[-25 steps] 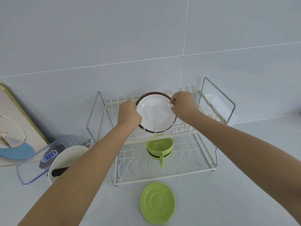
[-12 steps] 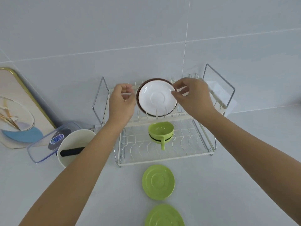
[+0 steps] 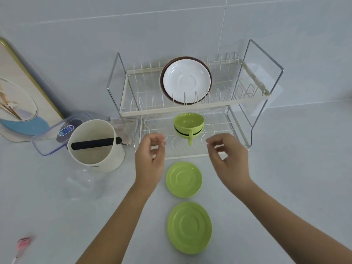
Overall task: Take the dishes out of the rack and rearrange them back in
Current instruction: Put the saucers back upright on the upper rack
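Likely a home kitchen, tiled wall (image 3: 76, 35), counter (image 3: 285, 168), wire dish rack (image 3: 190, 107)

Both forearms reach in from six o'clock. The left hand (image 3: 150, 159) and right hand (image 3: 227, 159) hover apart, fingers loosely curled, seemingly holding nothing.

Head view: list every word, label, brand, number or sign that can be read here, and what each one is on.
No text can be read in this frame.
Blue label on the clear container behind the white canister: print is there, too small and blurred to read.
Framed picture at the left edge: artwork only, no lettering visible.
Rack, saucers, cups and both hands: no markings visible.
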